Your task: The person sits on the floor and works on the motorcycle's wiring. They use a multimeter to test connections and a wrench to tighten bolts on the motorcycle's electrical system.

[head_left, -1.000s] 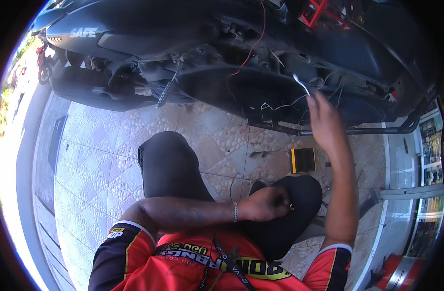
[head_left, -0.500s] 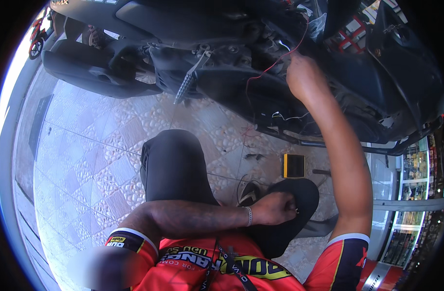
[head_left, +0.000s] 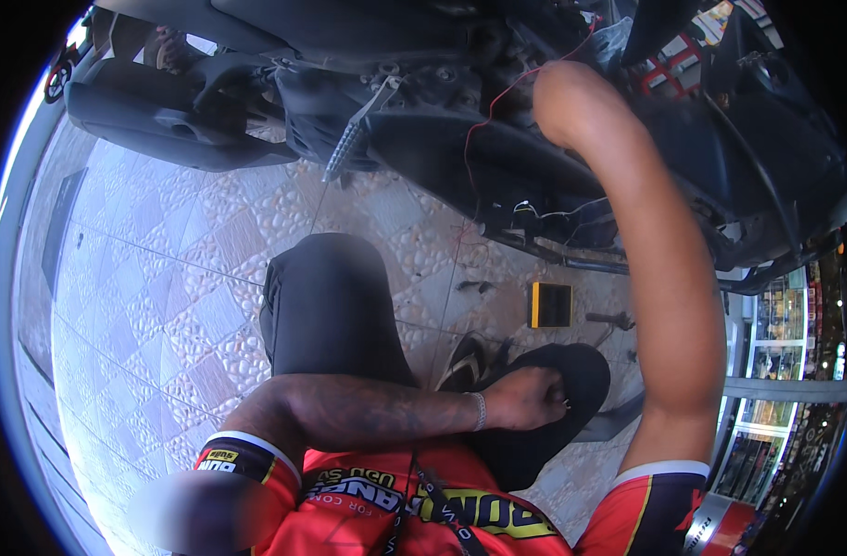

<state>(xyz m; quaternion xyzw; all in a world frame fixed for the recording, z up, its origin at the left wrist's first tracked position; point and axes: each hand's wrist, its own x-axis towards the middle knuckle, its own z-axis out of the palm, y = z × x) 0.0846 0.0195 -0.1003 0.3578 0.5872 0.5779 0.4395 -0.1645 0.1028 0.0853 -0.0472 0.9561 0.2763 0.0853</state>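
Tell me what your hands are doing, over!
Left hand fisted on right knee. Right hand hidden, arm reaching up into black scooter. Red wire beside the arm.

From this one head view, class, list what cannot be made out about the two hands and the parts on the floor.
Head view only:
- Right hand: hidden inside the scooter bodywork; only the right forearm shows.
- Left hand: closed fist on the right knee; any contents hidden by the fingers.
- Small dark parts beside the yellow-edged box: too small to identify.
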